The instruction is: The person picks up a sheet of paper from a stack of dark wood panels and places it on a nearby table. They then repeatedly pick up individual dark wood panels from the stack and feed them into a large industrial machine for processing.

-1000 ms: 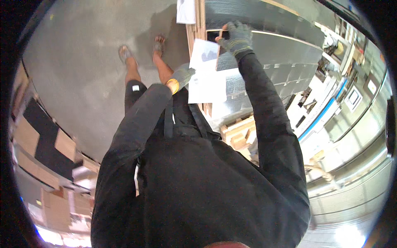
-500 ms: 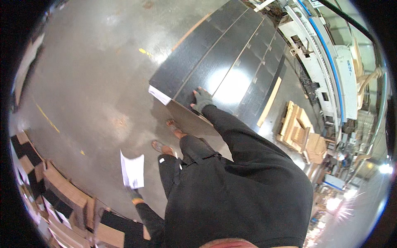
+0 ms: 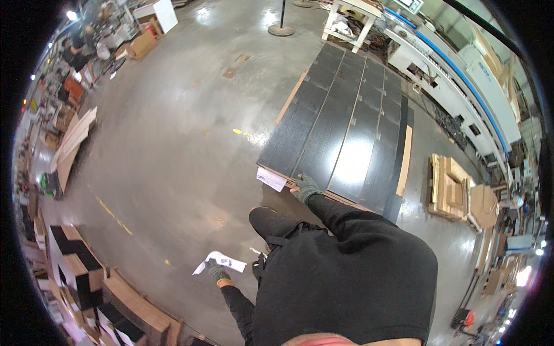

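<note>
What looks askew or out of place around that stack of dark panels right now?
One white paper sheet sticks out past the near corner of the dark panel stack, hanging crooked over the edge beside the gloved right hand. The left hand holds crumpled white papers out over the concrete floor. The panels themselves lie flat and even.

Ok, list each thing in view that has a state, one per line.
right hand: gloved, resting on the near edge of the dark panel stack.
left hand: gloved, holding papers.
papers: held out to the side, slightly curled.
dark panel stack: lying flat, glossy tops up.
paper sheet: hanging off the stack's near corner.
</note>
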Demonstrator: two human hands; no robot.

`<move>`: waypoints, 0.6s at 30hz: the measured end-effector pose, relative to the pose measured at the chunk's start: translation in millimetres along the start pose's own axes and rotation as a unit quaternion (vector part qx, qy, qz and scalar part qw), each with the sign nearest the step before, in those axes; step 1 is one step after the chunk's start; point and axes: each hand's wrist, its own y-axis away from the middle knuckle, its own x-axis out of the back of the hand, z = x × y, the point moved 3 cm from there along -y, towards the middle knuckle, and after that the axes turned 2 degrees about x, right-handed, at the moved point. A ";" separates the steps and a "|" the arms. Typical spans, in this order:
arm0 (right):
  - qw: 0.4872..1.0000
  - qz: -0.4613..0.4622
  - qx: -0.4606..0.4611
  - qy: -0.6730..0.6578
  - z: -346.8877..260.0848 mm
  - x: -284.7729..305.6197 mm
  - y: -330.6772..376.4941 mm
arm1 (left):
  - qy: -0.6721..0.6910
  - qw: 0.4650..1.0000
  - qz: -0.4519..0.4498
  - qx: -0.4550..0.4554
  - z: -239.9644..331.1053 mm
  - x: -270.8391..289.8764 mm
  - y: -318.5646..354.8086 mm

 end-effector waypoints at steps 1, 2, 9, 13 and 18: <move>0.999 0.001 0.012 -0.033 -18.1 -2.0 -19.7 | -0.086 0.996 0.000 -0.022 30.2 -28.4 -14.1; 0.997 0.049 0.054 -0.019 9.8 -26.5 -43.5 | -0.072 0.995 -0.074 0.013 48.4 -88.6 -24.8; 0.709 -0.178 -0.185 -0.656 -133.3 -51.6 -189.2 | -0.272 0.852 -0.407 -0.185 239.7 -373.5 -50.1; 0.643 -0.155 -0.125 -0.739 -201.8 -3.5 -256.2 | -0.312 0.806 -0.467 -0.187 285.2 -467.0 -75.1; 0.593 -0.174 -0.067 -0.783 -259.9 53.9 -367.9 | -0.332 0.819 -0.459 -0.089 328.7 -487.3 -168.3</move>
